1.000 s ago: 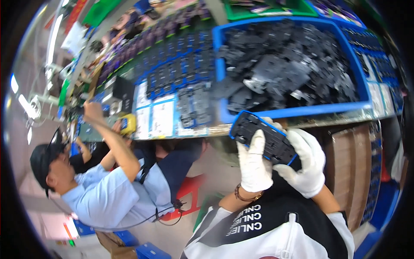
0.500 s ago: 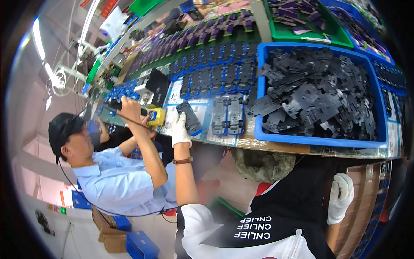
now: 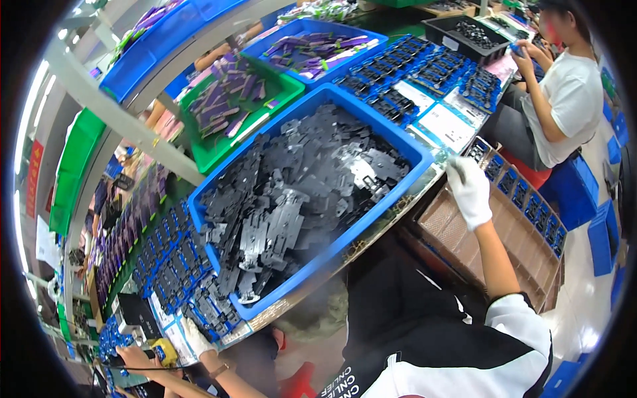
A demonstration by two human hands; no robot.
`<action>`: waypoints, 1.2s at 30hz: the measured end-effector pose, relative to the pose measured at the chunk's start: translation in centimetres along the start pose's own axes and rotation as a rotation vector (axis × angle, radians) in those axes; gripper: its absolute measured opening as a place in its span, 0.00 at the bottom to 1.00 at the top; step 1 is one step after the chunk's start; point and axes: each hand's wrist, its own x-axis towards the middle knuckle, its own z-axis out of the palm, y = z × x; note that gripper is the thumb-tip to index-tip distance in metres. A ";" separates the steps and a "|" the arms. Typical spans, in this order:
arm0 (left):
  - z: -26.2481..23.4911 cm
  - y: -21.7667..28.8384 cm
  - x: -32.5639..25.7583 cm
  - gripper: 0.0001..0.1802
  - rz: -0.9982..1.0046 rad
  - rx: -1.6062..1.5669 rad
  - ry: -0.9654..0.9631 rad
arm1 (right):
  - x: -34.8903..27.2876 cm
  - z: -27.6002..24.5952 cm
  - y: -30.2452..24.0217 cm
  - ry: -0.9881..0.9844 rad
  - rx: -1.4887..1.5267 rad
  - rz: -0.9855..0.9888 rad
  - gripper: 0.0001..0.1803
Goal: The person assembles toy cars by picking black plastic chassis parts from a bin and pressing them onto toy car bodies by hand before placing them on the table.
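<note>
My left hand [image 3: 197,338], in a white glove, is at the table's near edge at lower left. Its fingers are closed against the side of a flat black plastic base piece with a blue edge [image 3: 211,320]; their tips are partly hidden. Similar black-and-blue pieces [image 3: 169,265] lie in rows just beyond. My right hand [image 3: 470,192], also gloved, is reaching out at the right, past the corner of the big blue bin [image 3: 312,270]. Its fingers are apart and slightly bent, with nothing visible in them. Loose black plastic plates [image 3: 285,192] fill the bin.
A brown compartment tray [image 3: 458,232] holding blue-and-black parts stands below my right hand. Purple pieces fill a green bin [image 3: 285,99] and another blue bin [image 3: 371,41]. One co-worker [image 3: 574,93] sits at far right; another's hands [image 3: 136,358] are near my left hand.
The view has swung to the right. My right hand has risen from beside my body to the table edge. My left hand stays by the black-and-blue piece, which now lies closer to the others.
</note>
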 end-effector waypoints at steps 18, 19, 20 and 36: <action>9.4 18.2 -14.6 0.21 0.150 -0.334 0.187 | 13.2 0.4 28.6 -0.102 -0.323 0.273 0.13; 11.1 19.4 -15.6 0.20 0.141 -0.434 0.199 | 13.0 0.2 28.2 -0.100 -0.310 0.267 0.13; 12.5 20.6 -16.8 0.19 0.190 -0.545 0.111 | 12.6 -0.2 27.1 -0.090 -0.292 0.200 0.13; 31.8 29.3 -29.8 0.41 -0.366 -1.441 -0.620 | 3.0 -4.3 -13.6 -0.825 0.476 -0.483 0.15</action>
